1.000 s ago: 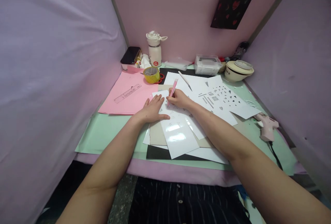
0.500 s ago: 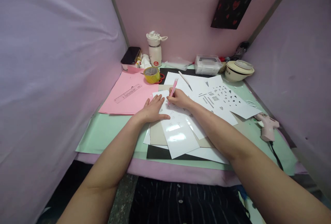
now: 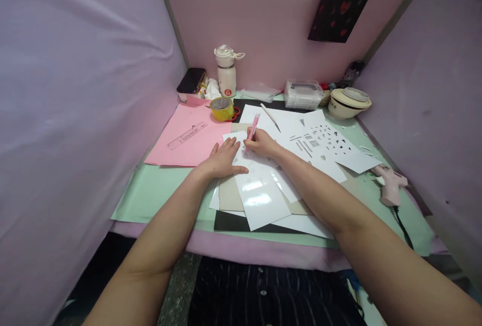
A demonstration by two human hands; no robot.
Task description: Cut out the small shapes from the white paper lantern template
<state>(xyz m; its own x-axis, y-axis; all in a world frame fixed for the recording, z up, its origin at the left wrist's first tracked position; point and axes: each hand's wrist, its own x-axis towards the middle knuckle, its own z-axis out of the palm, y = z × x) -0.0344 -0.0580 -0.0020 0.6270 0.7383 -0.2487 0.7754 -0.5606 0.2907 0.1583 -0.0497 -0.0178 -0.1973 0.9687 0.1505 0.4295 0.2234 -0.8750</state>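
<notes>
My right hand (image 3: 260,142) is closed around a pink pen (image 3: 253,127), its lower tip at a glossy white sheet (image 3: 261,200). Small outlined shapes, some like stars and triangles, show on this sheet. With fingers spread, my left hand (image 3: 226,160) lies flat on the sheet's left edge. Beneath it are a beige board (image 3: 229,195), more white paper and a black sheet (image 3: 233,221). Right of my right hand lies a white sheet with many small cut-out shapes (image 3: 335,140). A white craft knife (image 3: 270,117) rests just beyond the hand.
Pink paper (image 3: 199,152) bearing a clear ruler (image 3: 187,135) lies to the left. Yellow tape (image 3: 222,110), red-handled scissors (image 3: 236,113), a bottle (image 3: 226,77), a clear box (image 3: 303,96) and a bowl (image 3: 344,106) stand behind. A pink glue gun (image 3: 391,185) with a cord lies right.
Both hands stay in nearly the same place, the right still holding the pen at the sheet. The whole view has shifted very slightly.
</notes>
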